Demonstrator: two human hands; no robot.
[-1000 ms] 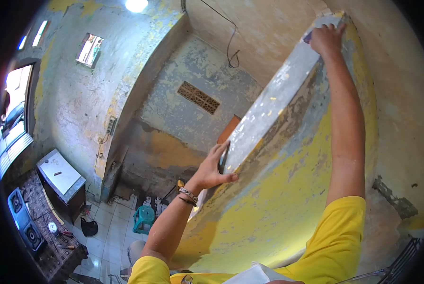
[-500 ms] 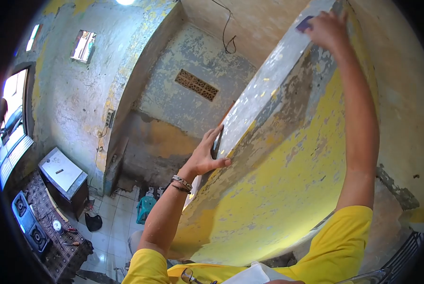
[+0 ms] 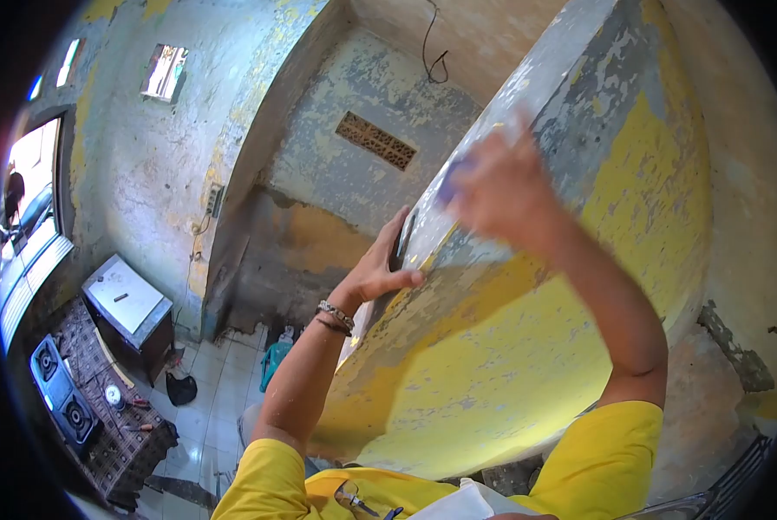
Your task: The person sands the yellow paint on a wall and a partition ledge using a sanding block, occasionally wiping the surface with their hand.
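Note:
My right hand (image 3: pixel 506 186), blurred by motion, holds a small flat purple pad (image 3: pixel 454 180) against the narrow grey-white end face of the wall (image 3: pixel 536 82). Its fingers are closed over the pad, whose exact kind is smeared. Lower down, my left hand (image 3: pixel 380 264) grips across that same wall edge, with the thumb on the near side and the fingers along the far side. A thin dark strip (image 3: pixel 403 238) shows beside those fingers. The wall's broad face (image 3: pixel 501 364) has flaking yellow paint with grey and brown patches.
A white-topped cabinet (image 3: pixel 128 299) stands at the left, near a blue two-burner stove (image 3: pixel 59 394) on a patterned cloth (image 3: pixel 115 425). A black bag (image 3: pixel 180 389) and a teal plastic item (image 3: pixel 273 362) are on the tiled floor (image 3: pixel 215 390). A cable (image 3: pixel 426 48) hangs above.
My right hand has swept down along the wall's edge with the purple pad, from near the top to close above my left hand. My left hand keeps its place on the edge.

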